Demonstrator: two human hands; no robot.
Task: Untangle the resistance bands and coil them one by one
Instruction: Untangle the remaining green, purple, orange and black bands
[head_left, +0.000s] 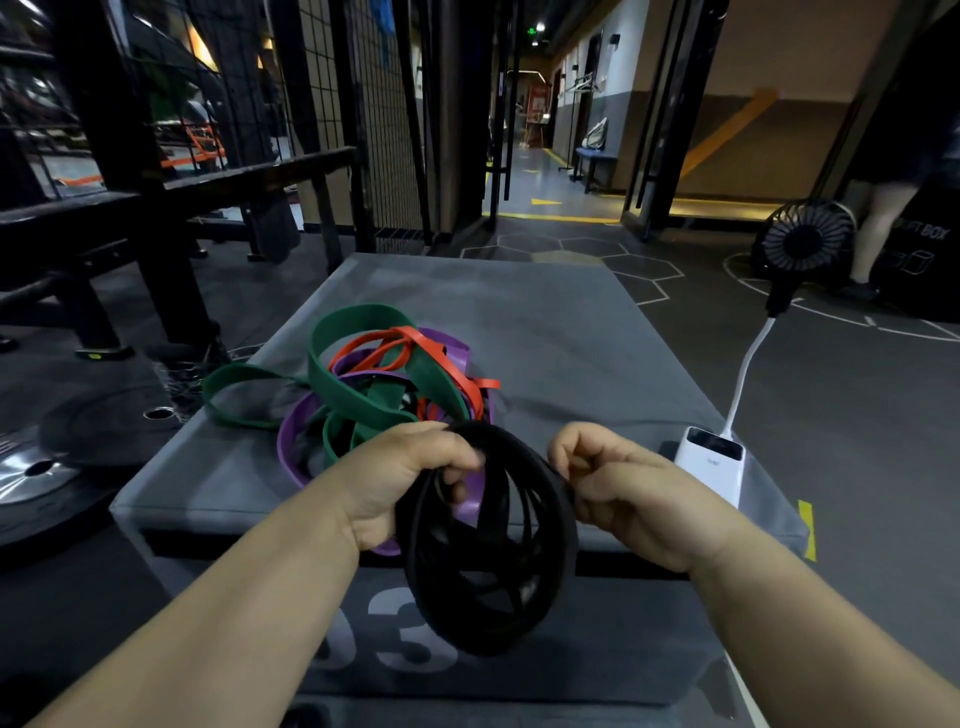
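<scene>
A black resistance band (493, 566), wound into several loops, hangs in front of the grey soft box (571, 332). My left hand (410, 467) grips the coil at its upper left. My right hand (618, 483) pinches its upper right edge. Behind my hands a tangle lies on the box top: a wide green band (358, 384), a thin red band (441, 358) and a purple band (293, 441) wound through each other. One green loop reaches toward the box's left edge.
A white power bank (711, 462) lies on the box's right side, its cable running to a small black fan (805, 244). Weight plates (67, 441) lie on the floor at left beside a black rack (130, 208). A person's legs (878, 228) stand at far right.
</scene>
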